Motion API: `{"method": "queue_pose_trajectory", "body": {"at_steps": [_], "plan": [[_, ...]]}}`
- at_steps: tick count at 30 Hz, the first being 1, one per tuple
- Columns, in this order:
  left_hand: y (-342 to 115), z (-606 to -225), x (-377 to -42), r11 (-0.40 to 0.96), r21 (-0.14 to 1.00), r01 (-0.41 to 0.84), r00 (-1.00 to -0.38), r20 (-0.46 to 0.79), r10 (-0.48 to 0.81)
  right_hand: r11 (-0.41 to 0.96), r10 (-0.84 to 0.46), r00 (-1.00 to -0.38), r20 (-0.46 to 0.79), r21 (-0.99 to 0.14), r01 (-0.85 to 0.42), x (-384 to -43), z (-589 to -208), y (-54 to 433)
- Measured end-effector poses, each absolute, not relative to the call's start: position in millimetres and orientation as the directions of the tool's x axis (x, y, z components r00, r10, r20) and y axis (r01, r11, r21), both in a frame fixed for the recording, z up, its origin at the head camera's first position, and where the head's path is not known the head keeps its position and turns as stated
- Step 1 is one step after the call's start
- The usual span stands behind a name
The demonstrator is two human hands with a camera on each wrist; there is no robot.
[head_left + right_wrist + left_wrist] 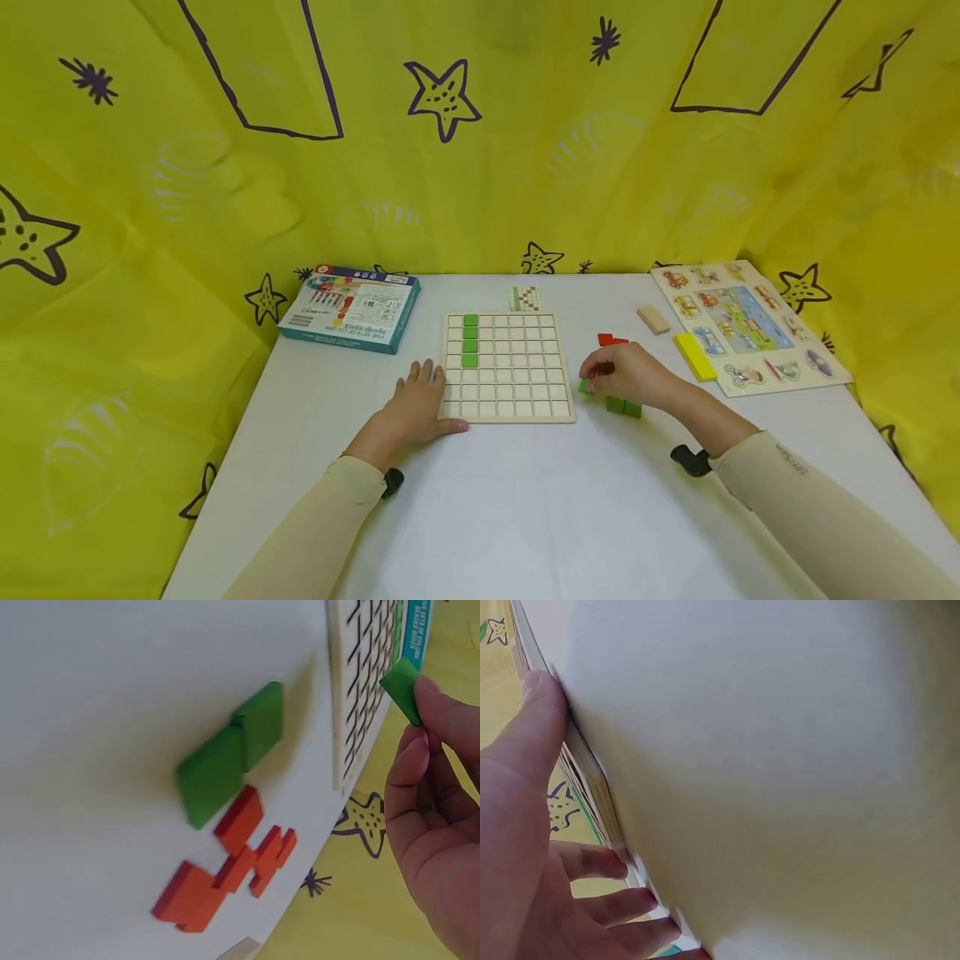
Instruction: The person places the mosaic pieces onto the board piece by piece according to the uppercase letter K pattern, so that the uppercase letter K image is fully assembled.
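A wooden grid board (517,367) lies flat on the white table, with several green square tiles (470,340) set in a line down its second column from the left. My left hand (412,410) rests at the board's lower left corner, its fingers spread along the edge. Between thumb and fingertips my right hand (633,375) pinches one green tile (403,688), just right of the board. Two more green tiles (232,754) lie on the table below that hand. Several red tiles (232,862) are scattered beside them, partly hidden by the hand in the head view.
A pattern card (524,298) sits behind the board. At the back left lies a flat game box (352,308). To the right are a plain wooden block (653,319), a yellow block (695,357) and a picture puzzle board (750,325). A yellow curtain (510,192) hangs behind the table.
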State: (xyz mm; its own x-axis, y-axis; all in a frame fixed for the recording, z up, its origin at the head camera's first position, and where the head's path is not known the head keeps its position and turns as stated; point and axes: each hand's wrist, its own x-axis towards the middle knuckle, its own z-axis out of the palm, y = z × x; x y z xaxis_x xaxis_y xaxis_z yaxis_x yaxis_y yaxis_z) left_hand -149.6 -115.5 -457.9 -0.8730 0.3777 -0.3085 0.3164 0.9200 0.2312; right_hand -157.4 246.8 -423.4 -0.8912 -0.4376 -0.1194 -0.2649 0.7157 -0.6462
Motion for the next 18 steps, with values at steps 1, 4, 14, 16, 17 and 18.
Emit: {"method": "queue_pose_trajectory", "body": {"at_steps": [1, 4, 14, 16, 17, 18], "plan": [[-115, -457, -149, 0.921, 0.226, 0.318, -0.873, -0.308, 0.377, 0.715, -0.436, -0.893, -0.114, -0.647, -0.267, -161, -422, 243], [-116, -457, -149, 0.923, 0.211, 0.322, -0.874, -0.308, 0.375, 0.697, -0.435, -0.894, -0.109, -0.67, -0.257, -169, -419, 232], [-115, -459, -150, 0.925, 0.188, 0.331, -0.872, -0.314, 0.376, 0.634, -0.492, -0.865, -0.093, -0.72, -0.283, -194, -414, 190], [-115, -460, -151, 0.924, 0.193, 0.331, -0.871, -0.315, 0.378, 0.632, -0.499, -0.861, -0.1, -0.722, -0.282, -197, -414, 183], [-115, -460, -151, 0.923, 0.196, 0.33, -0.871, -0.313, 0.378, 0.631, -0.502, -0.859, -0.103, -0.723, -0.282, -198, -414, 178], [-115, -460, -151, 0.923, 0.198, 0.33, -0.872, -0.311, 0.378, 0.627, -0.507, -0.855, -0.105, -0.726, -0.283, -199, -413, 174]]}}
